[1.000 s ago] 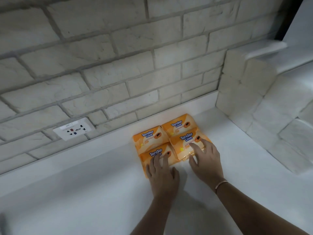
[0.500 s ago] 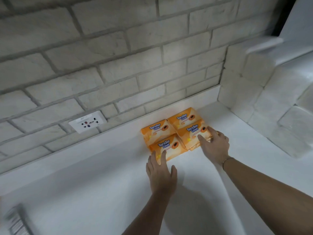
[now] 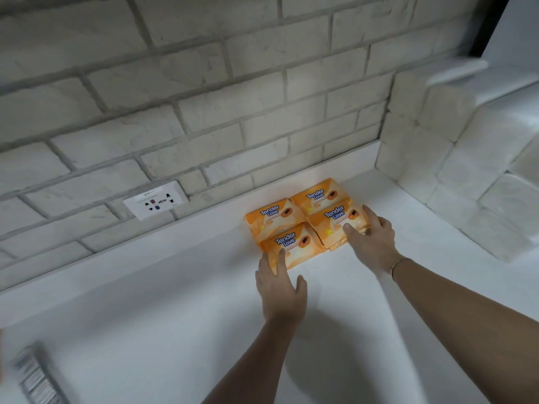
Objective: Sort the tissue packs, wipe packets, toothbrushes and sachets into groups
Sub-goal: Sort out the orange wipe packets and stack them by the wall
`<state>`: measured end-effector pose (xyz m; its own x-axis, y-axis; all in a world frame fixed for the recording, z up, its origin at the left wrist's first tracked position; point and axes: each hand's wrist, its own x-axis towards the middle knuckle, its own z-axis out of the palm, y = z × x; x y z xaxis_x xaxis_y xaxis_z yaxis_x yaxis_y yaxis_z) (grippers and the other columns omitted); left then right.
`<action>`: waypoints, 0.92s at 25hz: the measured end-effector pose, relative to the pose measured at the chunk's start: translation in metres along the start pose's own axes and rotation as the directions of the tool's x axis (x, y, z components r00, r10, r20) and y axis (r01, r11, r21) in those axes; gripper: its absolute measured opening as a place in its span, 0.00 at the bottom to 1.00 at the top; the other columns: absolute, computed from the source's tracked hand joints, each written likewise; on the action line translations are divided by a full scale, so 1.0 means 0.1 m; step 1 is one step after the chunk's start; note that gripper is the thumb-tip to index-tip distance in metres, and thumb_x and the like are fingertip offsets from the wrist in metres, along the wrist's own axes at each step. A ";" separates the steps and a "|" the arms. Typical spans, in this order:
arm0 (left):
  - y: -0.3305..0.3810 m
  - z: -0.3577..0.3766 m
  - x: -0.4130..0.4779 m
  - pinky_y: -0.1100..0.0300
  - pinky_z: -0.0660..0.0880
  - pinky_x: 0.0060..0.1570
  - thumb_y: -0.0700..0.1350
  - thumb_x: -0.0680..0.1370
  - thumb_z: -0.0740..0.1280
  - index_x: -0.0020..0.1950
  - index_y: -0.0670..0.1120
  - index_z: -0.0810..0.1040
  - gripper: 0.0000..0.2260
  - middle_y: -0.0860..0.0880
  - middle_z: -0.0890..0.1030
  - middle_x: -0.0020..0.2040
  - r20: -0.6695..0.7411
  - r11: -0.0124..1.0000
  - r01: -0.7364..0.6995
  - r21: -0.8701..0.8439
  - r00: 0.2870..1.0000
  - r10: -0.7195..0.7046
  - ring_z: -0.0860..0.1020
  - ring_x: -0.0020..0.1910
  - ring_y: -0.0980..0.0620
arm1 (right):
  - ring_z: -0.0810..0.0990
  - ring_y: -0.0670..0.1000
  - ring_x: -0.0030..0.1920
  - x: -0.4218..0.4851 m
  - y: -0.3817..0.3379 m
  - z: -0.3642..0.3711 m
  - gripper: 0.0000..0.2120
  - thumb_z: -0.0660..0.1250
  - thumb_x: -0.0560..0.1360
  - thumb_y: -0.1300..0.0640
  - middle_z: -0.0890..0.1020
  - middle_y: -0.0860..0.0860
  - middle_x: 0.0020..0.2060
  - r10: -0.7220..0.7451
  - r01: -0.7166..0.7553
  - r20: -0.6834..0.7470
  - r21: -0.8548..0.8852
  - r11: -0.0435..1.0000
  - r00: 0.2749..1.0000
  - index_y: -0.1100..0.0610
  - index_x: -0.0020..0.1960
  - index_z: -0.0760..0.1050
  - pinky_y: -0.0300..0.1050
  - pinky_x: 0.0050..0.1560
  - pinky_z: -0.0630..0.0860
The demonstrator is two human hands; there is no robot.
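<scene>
So the wipe packets [image 3: 294, 243] are four orange ones, each printed "Tender Love" in blue and white, with what looks like a small "20" on a yellow star. They sit packed together in a two-by-two block.

The left hand [image 3: 280, 290] has its fingers [image 3: 280, 258] straight and close together, with the tips just touching the front edge of the near-left packet. The right hand [image 3: 373, 243] lies over the right end of the near-right packet [image 3: 332, 220]. Its fingers [image 3: 369, 212] are loosely spread, the thumb is on the top face, and it's resting more than gripping. There's another orange edge peeking out under that packet, just beside the thumb. The two far packets lie just beyond both sets of fingertips, right up against a low white ledge [image 3: 204, 228].

Everything's on a plain white bench [image 3: 145, 316]. Past the fingers there's a whitish brick wall [image 3: 204, 112] that turns a corner on the right. A wall socket [image 3: 156, 201] sits off to the left, but its tiny label is too small to read for sure. There's a thin bracelet [image 3: 399, 263] on the right wrist, and a blurry grey striped thing [image 3: 35, 374] is down in the near-left corner.

A second ago the left palm lay flat on the near-left packet, and now it's pulled back to just the tips. The right hand has slid toward the packet's outer end.
</scene>
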<state>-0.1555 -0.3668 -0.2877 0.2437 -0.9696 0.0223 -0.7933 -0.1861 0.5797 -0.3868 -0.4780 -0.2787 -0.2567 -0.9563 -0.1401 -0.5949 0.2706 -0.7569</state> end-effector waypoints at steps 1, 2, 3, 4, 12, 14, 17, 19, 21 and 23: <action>-0.02 -0.04 -0.03 0.46 0.63 0.76 0.53 0.79 0.65 0.81 0.56 0.57 0.32 0.49 0.54 0.82 0.019 0.997 0.021 -0.077 1.000 -0.020 0.59 0.80 0.45 | 0.58 0.60 0.77 -0.03 0.02 -0.01 0.40 0.64 0.72 0.25 0.61 0.54 0.77 -0.001 0.001 0.020 -0.008 1.000 1.000 0.33 0.79 0.56 0.62 0.76 0.61; -0.04 -0.08 -0.05 0.48 0.64 0.75 0.51 0.79 0.66 0.81 0.55 0.56 0.33 0.51 0.51 0.82 0.044 0.987 0.034 -0.158 0.999 -0.028 0.58 0.80 0.46 | 0.55 0.61 0.78 -0.08 0.03 -0.02 0.41 0.63 0.70 0.23 0.59 0.54 0.79 -0.003 0.004 0.013 -0.033 0.999 1.000 0.32 0.79 0.54 0.62 0.75 0.60; -0.07 -0.13 -0.08 0.50 0.64 0.75 0.48 0.79 0.67 0.81 0.54 0.56 0.33 0.53 0.49 0.82 0.064 0.971 0.042 -0.234 0.998 -0.028 0.59 0.80 0.47 | 0.54 0.61 0.78 -0.16 0.00 -0.05 0.40 0.62 0.71 0.24 0.59 0.56 0.79 -0.017 0.015 -0.028 -0.053 0.998 0.999 0.34 0.79 0.54 0.63 0.74 0.59; -0.10 -0.18 -0.10 0.52 0.64 0.75 0.46 0.79 0.67 0.81 0.53 0.57 0.32 0.53 0.50 0.81 0.077 0.953 0.054 -0.299 0.997 -0.032 0.61 0.79 0.47 | 0.54 0.61 0.77 -0.26 -0.04 -0.07 0.38 0.62 0.72 0.28 0.60 0.58 0.78 -0.038 0.032 -0.094 -0.062 0.998 0.995 0.36 0.78 0.56 0.64 0.73 0.60; -0.70 -1.01 -0.38 0.49 0.72 0.69 0.41 0.78 0.68 0.68 0.55 0.74 0.20 0.57 0.74 0.64 -0.032 0.834 0.127 -0.537 0.985 -0.170 0.74 0.66 0.56 | 0.63 0.61 0.71 -1.38 -0.75 0.73 0.30 0.73 0.75 0.51 0.65 0.56 0.73 -0.326 0.304 -0.160 -0.147 0.941 0.932 0.49 0.74 0.67 0.66 0.65 0.68; -0.95 -1.31 -0.47 0.52 0.73 0.68 0.41 0.78 0.68 0.66 0.55 0.76 0.18 0.59 0.74 0.62 -0.065 0.836 0.106 -0.539 0.984 -0.166 0.75 0.64 0.58 | 0.63 0.60 0.71 -1.63 -1.01 1.04 0.29 0.73 0.75 0.51 0.66 0.55 0.72 -0.371 0.357 -0.094 -0.141 0.923 0.924 0.48 0.73 0.69 0.65 0.64 0.69; -1.41 -1.80 -0.63 0.57 0.75 0.62 0.39 0.79 0.68 0.62 0.54 0.78 0.14 0.59 0.76 0.60 -0.141 0.829 0.098 -0.551 0.968 -0.208 0.77 0.61 0.56 | 0.63 0.58 0.70 -2.02 -1.43 1.55 0.27 0.72 0.75 0.50 0.68 0.53 0.71 -0.442 0.444 0.038 -0.110 0.889 0.896 0.45 0.73 0.70 0.61 0.65 0.70; -1.76 -2.11 -0.77 0.58 0.77 0.60 0.38 0.80 0.67 0.58 0.55 0.79 0.13 0.57 0.77 0.58 -0.195 0.814 0.099 -0.572 0.948 -0.252 0.79 0.59 0.55 | 0.64 0.56 0.71 -2.31 -1.69 1.89 0.26 0.71 0.76 0.50 0.70 0.52 0.71 -0.508 0.520 0.124 -0.092 0.849 0.852 0.45 0.73 0.70 0.60 0.66 0.71; -2.08 -2.37 -0.92 0.60 0.78 0.58 0.37 0.80 0.67 0.54 0.58 0.79 0.14 0.56 0.78 0.57 -0.249 0.821 0.093 -0.564 0.928 -0.276 0.81 0.57 0.55 | 0.65 0.56 0.71 -2.59 -1.89 2.21 0.25 0.71 0.76 0.51 0.72 0.51 0.69 -0.552 0.571 0.190 -0.062 0.819 0.812 0.46 0.72 0.71 0.58 0.66 0.71; -2.44 -2.63 -1.11 0.66 0.76 0.55 0.37 0.79 0.67 0.53 0.58 0.78 0.15 0.55 0.79 0.55 -0.289 0.830 0.109 -0.547 0.906 -0.309 0.81 0.55 0.56 | 0.68 0.56 0.71 -2.90 -2.08 2.55 0.24 0.71 0.76 0.51 0.75 0.50 0.68 -0.590 0.617 0.249 -0.045 0.785 0.768 0.47 0.71 0.73 0.57 0.66 0.71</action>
<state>0.1578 -0.1720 -0.2170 0.6268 -0.7754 0.0763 -0.3271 -0.1730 0.9290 0.0052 -0.2857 -0.2432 0.3434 -0.9219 0.1794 -0.6600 -0.3728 -0.6522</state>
